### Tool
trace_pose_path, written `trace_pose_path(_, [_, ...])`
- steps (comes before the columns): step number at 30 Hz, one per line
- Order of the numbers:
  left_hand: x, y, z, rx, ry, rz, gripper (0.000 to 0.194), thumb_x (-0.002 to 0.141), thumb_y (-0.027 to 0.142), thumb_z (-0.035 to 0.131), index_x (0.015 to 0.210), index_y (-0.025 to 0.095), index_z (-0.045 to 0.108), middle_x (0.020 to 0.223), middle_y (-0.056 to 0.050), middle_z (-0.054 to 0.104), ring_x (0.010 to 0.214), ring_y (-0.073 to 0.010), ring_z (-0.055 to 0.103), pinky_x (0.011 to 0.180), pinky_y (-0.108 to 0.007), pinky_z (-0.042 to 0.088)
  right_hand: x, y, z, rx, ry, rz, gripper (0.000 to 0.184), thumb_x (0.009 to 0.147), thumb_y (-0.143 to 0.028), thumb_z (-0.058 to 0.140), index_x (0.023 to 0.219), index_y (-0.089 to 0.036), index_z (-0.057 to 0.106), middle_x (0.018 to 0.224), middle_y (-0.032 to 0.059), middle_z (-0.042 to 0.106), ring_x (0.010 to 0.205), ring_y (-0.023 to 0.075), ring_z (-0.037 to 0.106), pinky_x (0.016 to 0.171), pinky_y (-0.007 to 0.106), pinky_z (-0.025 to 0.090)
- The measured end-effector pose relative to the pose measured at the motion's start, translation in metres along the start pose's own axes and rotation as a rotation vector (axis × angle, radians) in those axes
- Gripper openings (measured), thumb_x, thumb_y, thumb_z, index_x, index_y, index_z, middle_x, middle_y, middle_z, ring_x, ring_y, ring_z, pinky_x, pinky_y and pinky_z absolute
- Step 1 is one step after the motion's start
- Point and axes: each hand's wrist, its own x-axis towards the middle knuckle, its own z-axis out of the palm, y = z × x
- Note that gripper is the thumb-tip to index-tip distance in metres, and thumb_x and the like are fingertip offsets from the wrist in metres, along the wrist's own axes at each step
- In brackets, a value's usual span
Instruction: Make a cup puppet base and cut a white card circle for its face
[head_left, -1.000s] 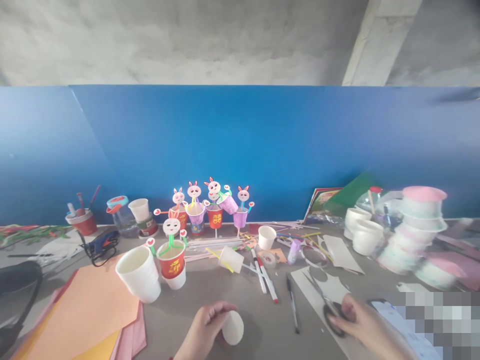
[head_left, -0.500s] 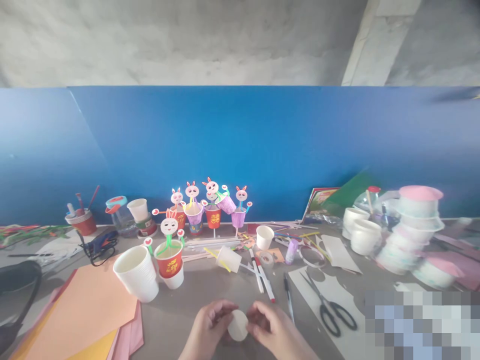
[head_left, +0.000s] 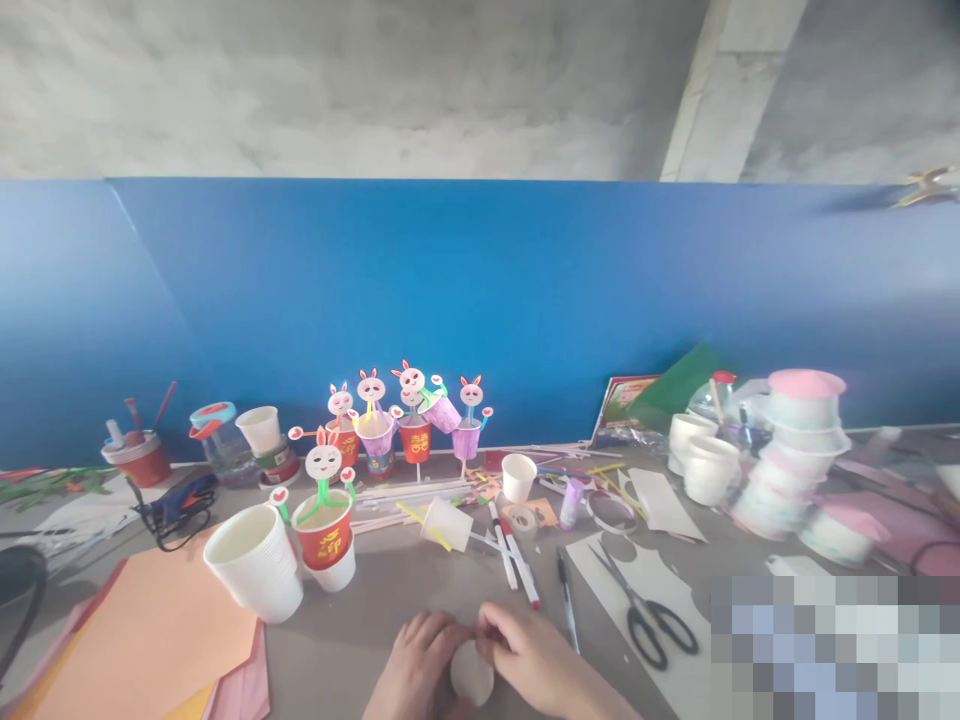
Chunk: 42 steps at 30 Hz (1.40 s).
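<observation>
Low in the view, a small white paper disc (head_left: 472, 675) is held between both hands. My left hand (head_left: 424, 655) is closed at the disc's left edge, its fingers curled together. From the other side my right hand (head_left: 517, 650) pinches the upper right edge with thumb and forefinger. Just right of the hands lie a black pen (head_left: 568, 600) and two white markers (head_left: 517, 560). Scissors with black handles (head_left: 651, 620) rest on a cut sheet of white paper (head_left: 675, 575).
At the left stand a stack of white paper cups (head_left: 259, 565) and a red cup with a paper rabbit (head_left: 324, 530). Coloured paper sheets (head_left: 150, 630) lie at front left. More rabbit cups (head_left: 416, 440) line the blue partition (head_left: 480, 280). Stacked pink-topped cups (head_left: 802, 430) stand at right.
My fingers have drawn closer together over the disc's top edge, and the left hand covers more of it. The whole view has shifted slightly, so the table things sit further left.
</observation>
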Motion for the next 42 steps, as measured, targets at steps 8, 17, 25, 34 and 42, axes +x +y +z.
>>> trace_pose_path(8, [-0.002,-0.004,0.003,0.138,0.000,-0.035,0.063,0.069,0.021,0.072,0.130,0.027,0.059,0.132,-0.010,0.062,0.118,-0.0314,0.057,0.098,-0.040,0.047,0.006,0.003,0.015,-0.140,0.092,-0.041,0.012,0.085,-0.014,0.056,0.085,-0.023,0.065,0.086,0.0011,0.072,0.084,0.0196,0.066,0.072,0.025,0.044])
trace_pose_path(17, [-0.004,-0.004,0.013,0.225,0.058,-0.114,0.064,0.070,0.015,0.066,0.133,0.027,0.057,0.137,-0.009,0.061,0.122,-0.0317,0.056,0.100,-0.042,0.046,0.005,0.008,0.023,-0.274,0.091,-0.111,0.024,0.081,-0.009,0.056,0.100,-0.021,0.066,0.103,0.0062,0.069,0.089,0.0231,0.069,0.074,0.027,0.048])
trace_pose_path(25, [-0.005,-0.026,0.020,0.108,0.157,-0.030,0.053,0.074,0.026,0.071,0.126,0.026,0.062,0.131,-0.013,0.065,0.117,-0.0350,0.061,0.096,-0.046,0.052,0.005,0.007,0.001,-0.246,0.227,-0.154,0.019,0.082,-0.013,0.056,0.097,-0.024,0.062,0.100,0.0017,0.069,0.084,0.0189,0.068,0.075,0.026,0.050])
trace_pose_path(34, [0.046,-0.024,-0.032,-0.474,0.526,-0.373,0.046,0.080,0.041,0.058,0.120,0.018,0.055,0.129,-0.017,0.062,0.097,-0.0257,0.070,0.086,-0.041,0.055,0.033,0.007,-0.025,-0.325,0.338,-0.152,0.024,0.085,-0.010,0.056,0.107,-0.019,0.059,0.117,0.0116,0.065,0.097,0.0258,0.067,0.082,0.035,0.053])
trace_pose_path(42, [0.073,-0.031,-0.032,-0.567,0.596,-0.443,0.042,0.072,0.057,0.060,0.091,0.020,0.057,0.100,-0.014,0.073,0.084,-0.0271,0.073,0.068,-0.036,0.056,0.041,0.006,-0.008,-0.342,0.282,-0.169,0.034,0.080,-0.006,0.060,0.111,-0.018,0.065,0.126,0.0145,0.065,0.111,0.0327,0.064,0.091,0.041,0.052])
